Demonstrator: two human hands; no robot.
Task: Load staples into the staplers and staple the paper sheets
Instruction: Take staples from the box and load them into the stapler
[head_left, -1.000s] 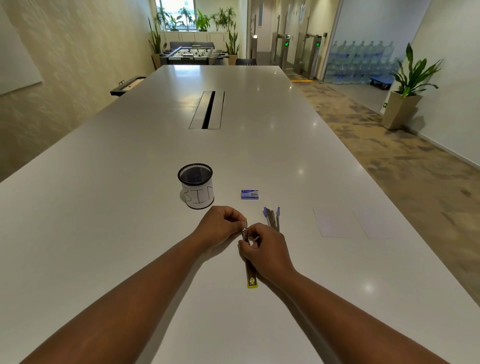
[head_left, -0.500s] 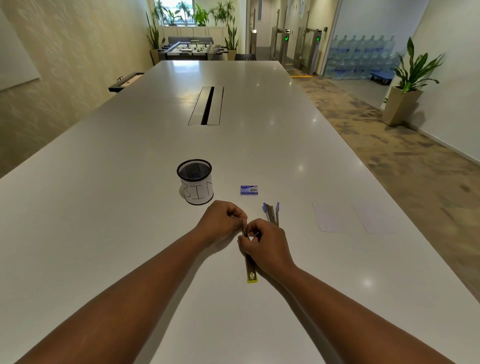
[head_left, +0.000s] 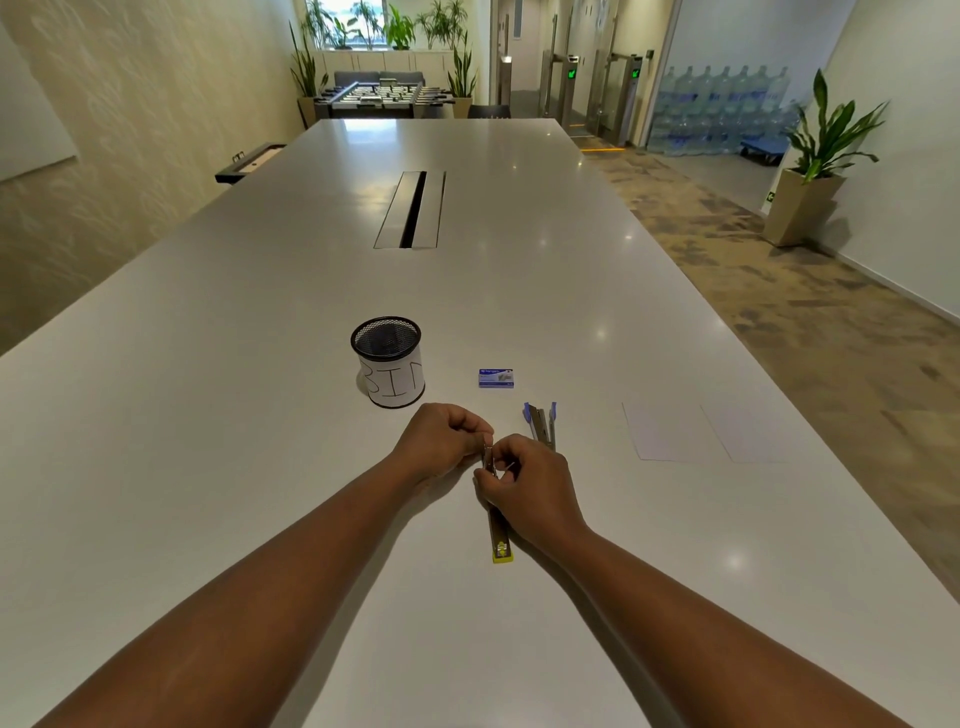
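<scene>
Head view, looking down a long white table (head_left: 260, 467). Both forearms reach in from the near edge and the hands meet near the middle of the table's width.

Yellow stapler (head_left: 500, 535) lies opened out flat on the table, its yellow end toward the person, its far end under the hands. Left hand (head_left: 441, 441) has fingers curled, fingertips pinching the metal far end of the stapler. Right hand (head_left: 530, 488) also curled, thumb and forefinger pinching at the same spot; a thin metal piece shows between its fingers, too small to tell what it is. The two hands touch or nearly touch at the fingertips.

Purple stapler (head_left: 541, 423) lies just beyond the right hand, opened, its purple tips pointing away. Staple box (head_left: 496, 378), small and blue, sits a little farther out, apart from both staplers. Black mesh cup (head_left: 388, 361) with a white label reading "BIN" stands upright to the left of the box, near the left hand. Two paper sheets (head_left: 701, 434) lie flat to the right, overlapping, well apart from the hands.
</scene>
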